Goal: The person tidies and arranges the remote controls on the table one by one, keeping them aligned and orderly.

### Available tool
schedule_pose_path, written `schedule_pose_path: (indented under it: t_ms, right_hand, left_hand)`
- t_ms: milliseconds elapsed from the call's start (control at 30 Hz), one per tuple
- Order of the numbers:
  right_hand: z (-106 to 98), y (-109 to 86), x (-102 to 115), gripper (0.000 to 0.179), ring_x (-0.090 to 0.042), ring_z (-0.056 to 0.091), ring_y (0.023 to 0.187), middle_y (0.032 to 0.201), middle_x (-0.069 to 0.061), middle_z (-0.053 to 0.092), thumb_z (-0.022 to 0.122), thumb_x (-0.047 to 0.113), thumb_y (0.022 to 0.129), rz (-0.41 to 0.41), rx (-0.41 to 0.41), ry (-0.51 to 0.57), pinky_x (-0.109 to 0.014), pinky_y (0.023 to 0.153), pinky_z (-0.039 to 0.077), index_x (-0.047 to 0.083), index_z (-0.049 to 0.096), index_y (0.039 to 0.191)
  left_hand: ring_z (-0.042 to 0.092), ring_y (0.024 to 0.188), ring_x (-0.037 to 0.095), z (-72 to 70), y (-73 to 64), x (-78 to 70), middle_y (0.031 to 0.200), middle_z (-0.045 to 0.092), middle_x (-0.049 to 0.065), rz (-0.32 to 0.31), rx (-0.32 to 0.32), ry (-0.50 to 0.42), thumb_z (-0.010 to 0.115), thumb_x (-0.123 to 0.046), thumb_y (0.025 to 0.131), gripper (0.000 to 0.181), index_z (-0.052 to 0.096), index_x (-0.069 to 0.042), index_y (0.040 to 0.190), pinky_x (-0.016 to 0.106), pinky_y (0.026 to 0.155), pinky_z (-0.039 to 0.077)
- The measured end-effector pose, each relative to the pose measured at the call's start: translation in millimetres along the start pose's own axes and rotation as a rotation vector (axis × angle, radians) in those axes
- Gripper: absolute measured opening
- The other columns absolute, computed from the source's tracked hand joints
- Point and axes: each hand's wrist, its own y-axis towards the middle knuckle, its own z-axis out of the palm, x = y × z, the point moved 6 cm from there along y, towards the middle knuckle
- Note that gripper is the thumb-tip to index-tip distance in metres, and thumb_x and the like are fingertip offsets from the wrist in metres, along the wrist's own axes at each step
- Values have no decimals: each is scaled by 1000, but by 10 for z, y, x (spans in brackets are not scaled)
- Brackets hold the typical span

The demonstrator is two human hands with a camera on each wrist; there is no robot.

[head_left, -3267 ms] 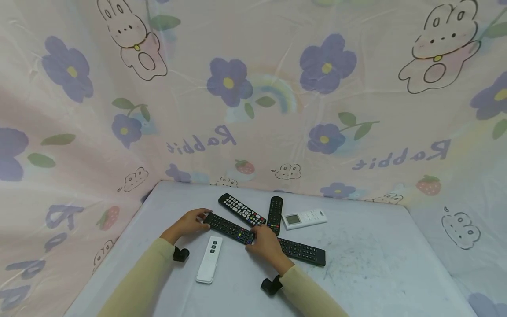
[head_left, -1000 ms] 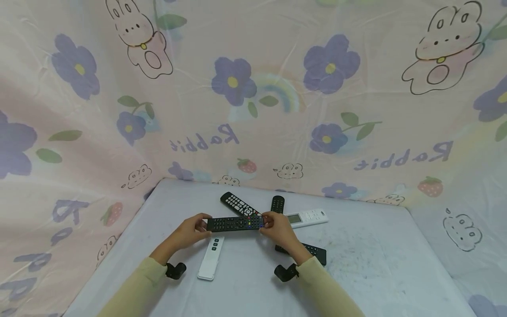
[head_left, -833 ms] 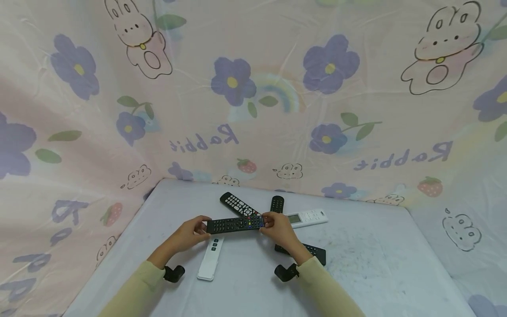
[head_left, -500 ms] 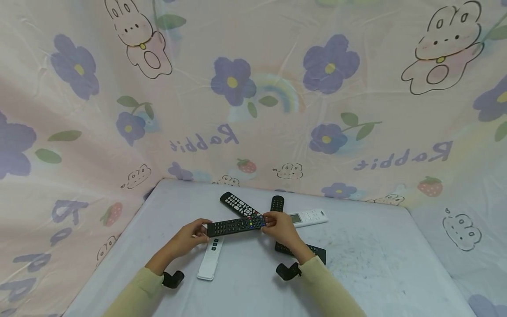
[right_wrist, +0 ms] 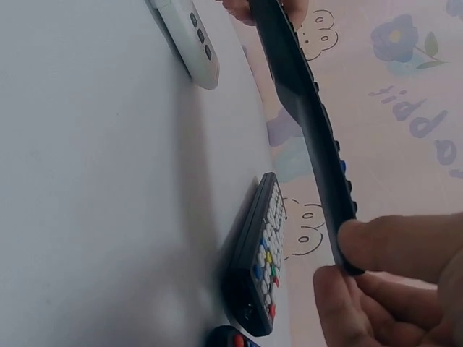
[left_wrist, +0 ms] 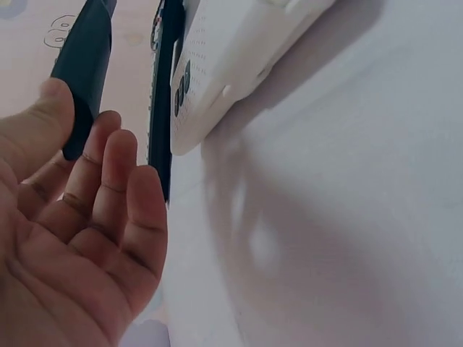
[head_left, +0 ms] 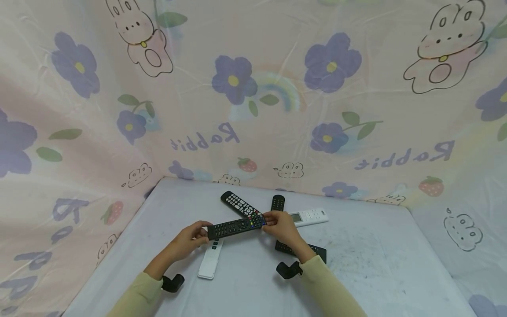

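Item, one raised remote [head_left: 236,226], black with dark and coloured keys; we find it lifted off the white table [head_left: 368,251], keys up, its left end nearer to us than its right; left hand [head_left: 189,241], pinching one end between thumb and fingers; right hand [head_left: 282,228], pinching the other end the same way.

Handling, in our judgement: we do best to grip only the ends, leaving the keys unpressed; we let both hands turn and lower together, so that the piece does not twist; we hold it high enough to pass over the white-buttoned remote [head_left: 237,203] behind and the plain white remote [head_left: 210,262] in front.

Also listed: round-ended remote [head_left: 278,202], black; screen remote [head_left: 310,216], white; flat black remote [head_left: 317,252], at the right.

Obscured: in the head view the right hand covers the lower part of the round-ended remote and the inner end of the screen remote; the right arm [head_left: 304,254] crosses the flat black remote; the raised remote overlaps the near end of the white-buttoned remote and the top of the plain white remote; key markings are too small for us to read; the left wrist view cuts off the raised remote's far end; the right wrist view crops the left hand to a few fingers.
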Motion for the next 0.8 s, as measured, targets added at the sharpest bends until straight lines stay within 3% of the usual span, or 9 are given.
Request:
schedule_pose_path:
  t_ms: [533,800]
  right_hand:
    - [3,1,25,30,-13,64,84,102,-9,72,71,4,82,18,11,25,-26,71,55,4,69,112]
    - [-16,2,56,27,-13,66,81,96,-8,73,69,1,82,25,-54,54,-26,69,56,2,70,109]
  left_hand:
    - [55,77,8,47,-69,-39,92,60,6,100,41,-85,68,-18,89,44,54,-6,129,21,65,47]
    - [51,73,7,69,-129,-247,89,56,5,147,49,-51,67,-16,89,44,54,-5,130,21,60,42]
